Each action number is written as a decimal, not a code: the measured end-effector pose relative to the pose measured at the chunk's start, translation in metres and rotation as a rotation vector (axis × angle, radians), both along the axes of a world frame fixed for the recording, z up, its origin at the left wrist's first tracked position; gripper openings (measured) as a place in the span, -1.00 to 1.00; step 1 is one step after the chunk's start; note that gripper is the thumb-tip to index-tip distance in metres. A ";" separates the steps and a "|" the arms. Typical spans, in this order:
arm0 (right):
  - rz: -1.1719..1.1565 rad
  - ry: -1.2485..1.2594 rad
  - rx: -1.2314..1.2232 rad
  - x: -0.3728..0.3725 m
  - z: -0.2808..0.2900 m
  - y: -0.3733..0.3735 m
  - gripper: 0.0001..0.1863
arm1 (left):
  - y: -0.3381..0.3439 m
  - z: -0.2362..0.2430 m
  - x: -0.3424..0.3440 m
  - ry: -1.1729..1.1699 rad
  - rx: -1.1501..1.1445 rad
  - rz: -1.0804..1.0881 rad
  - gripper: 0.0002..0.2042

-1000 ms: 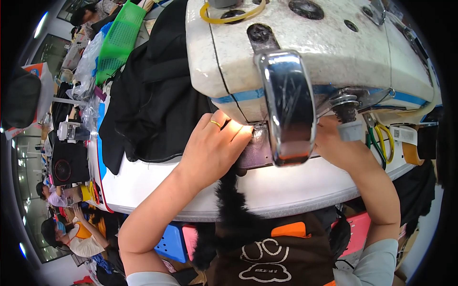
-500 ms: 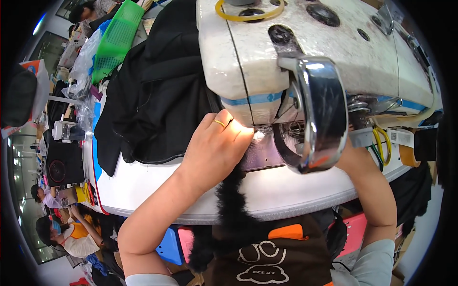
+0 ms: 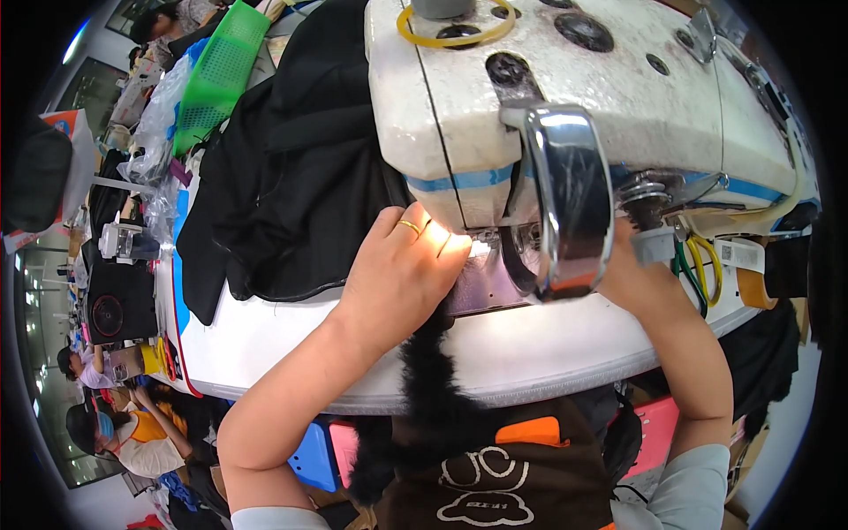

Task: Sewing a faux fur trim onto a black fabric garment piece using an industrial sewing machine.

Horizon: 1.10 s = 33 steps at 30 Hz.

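Note:
My left hand (image 3: pixel 397 274), with a gold ring, has bent fingers pressed on a black furry strip (image 3: pixel 428 371) at the lit needle area of a white sewing machine (image 3: pixel 442 115). The strip hangs over the table's front edge. Beside the fingers is a metal plate (image 3: pixel 481 291), partly behind a large chrome lever (image 3: pixel 574 177). My right hand (image 3: pixel 632 274) reaches under the machine, right of the lever; its fingers are hidden. Black cloth (image 3: pixel 265 194) lies bunched just left of the machine head.
A green basket (image 3: pixel 208 84) stands at the back left. Scissors with yellow handles (image 3: pixel 711 274) and a tape roll (image 3: pixel 749 291) lie at the right. Pink (image 3: pixel 654 424) and blue (image 3: pixel 314 450) plastic items sit below the table edge. Co-workers (image 3: pixel 132 442) work at the left.
The chrome lever shifted right and swung aside, then partly back. The view has shifted slightly against the machine. My left hand stays at the needle area, almost unmoved.

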State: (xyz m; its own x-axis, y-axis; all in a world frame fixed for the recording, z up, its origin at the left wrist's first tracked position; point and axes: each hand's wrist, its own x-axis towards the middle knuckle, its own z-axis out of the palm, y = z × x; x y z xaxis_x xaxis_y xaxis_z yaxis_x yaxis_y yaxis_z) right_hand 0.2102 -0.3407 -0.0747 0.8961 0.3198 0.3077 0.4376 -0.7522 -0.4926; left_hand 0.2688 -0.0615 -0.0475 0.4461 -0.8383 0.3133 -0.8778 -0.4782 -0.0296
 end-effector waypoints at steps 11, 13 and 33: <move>-0.034 -0.180 -0.327 0.004 0.012 0.010 -0.88 | 0.008 -0.003 -0.010 0.077 0.031 0.142 -0.84; -0.010 -0.191 -0.316 0.005 0.016 0.005 -0.87 | 0.007 -0.006 -0.014 0.090 -0.018 0.160 -0.80; 0.197 -0.511 -0.459 0.009 0.023 0.019 -0.96 | 0.017 -0.017 -0.003 0.190 -0.114 0.217 -0.89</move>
